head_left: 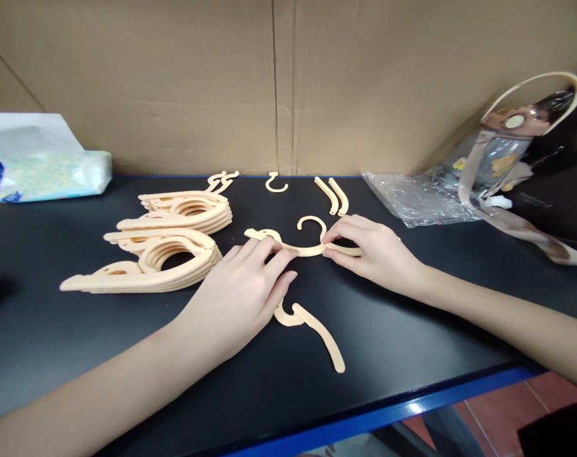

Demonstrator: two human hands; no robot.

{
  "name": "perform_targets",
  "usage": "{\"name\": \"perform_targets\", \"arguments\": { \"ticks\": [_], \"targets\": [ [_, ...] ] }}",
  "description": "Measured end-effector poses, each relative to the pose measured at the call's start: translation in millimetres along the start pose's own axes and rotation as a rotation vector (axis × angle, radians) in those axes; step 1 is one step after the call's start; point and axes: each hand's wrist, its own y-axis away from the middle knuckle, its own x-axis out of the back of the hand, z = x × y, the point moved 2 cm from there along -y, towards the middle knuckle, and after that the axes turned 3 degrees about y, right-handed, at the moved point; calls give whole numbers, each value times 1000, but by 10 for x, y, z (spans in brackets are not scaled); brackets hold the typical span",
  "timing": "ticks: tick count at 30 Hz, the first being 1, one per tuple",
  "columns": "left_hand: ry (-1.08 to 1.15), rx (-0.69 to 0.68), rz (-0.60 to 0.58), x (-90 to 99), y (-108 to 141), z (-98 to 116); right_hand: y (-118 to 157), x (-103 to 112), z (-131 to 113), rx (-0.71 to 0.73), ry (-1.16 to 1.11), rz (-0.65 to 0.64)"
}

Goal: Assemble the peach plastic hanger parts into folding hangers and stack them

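Observation:
A cream plastic hanger [310, 251] with an upright hook lies between my hands at the middle of the black table. My right hand [376, 251] pinches it at the joint beside the hook, with one arm piece running under the fingers. On the other side, my left hand [250, 279] rests on the hanger's left arm, fingers bent over it and thumb held apart. Just below my left hand lies another hanger piece [324, 333], a hook joined to a curved arm, its left part hidden by the hand.
Stacked folded hangers [174, 254] stand at left. Loose arms [333, 195], a hook [276, 184] and small parts [221, 181] lie at the back. A tissue pack [54, 171] is far left; a plastic bag [407, 197] and strapped bottle [500, 152] are right.

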Motion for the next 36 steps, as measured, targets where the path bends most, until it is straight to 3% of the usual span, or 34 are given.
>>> {"name": "perform_targets", "arguments": {
  "ticks": [10, 15, 24, 27, 30, 33, 36],
  "targets": [
    [27, 26, 38, 16, -5, -12, 19, -41, -132, 350, -163, -173],
    [44, -81, 8, 1, -7, 4, 29, -2, -165, 368, -146, -130],
    [-10, -3, 40, 2, 3, -56, 152, 103, -464, 486, 97, -52],
    [-28, 11, 54, 5, -6, -64, 173, 122, -523, 476, 90, -156],
    [-63, 13, 71, 17, -18, -66, 144, 217, -460, 435, 56, -348],
    [-120, 4, 86, 34, -17, -58, 123, 385, -286, 313, 9, -549],
    [-205, -20, 105, 61, -10, -27, 153, 567, -56, 163, 38, -615]
  ]
}}
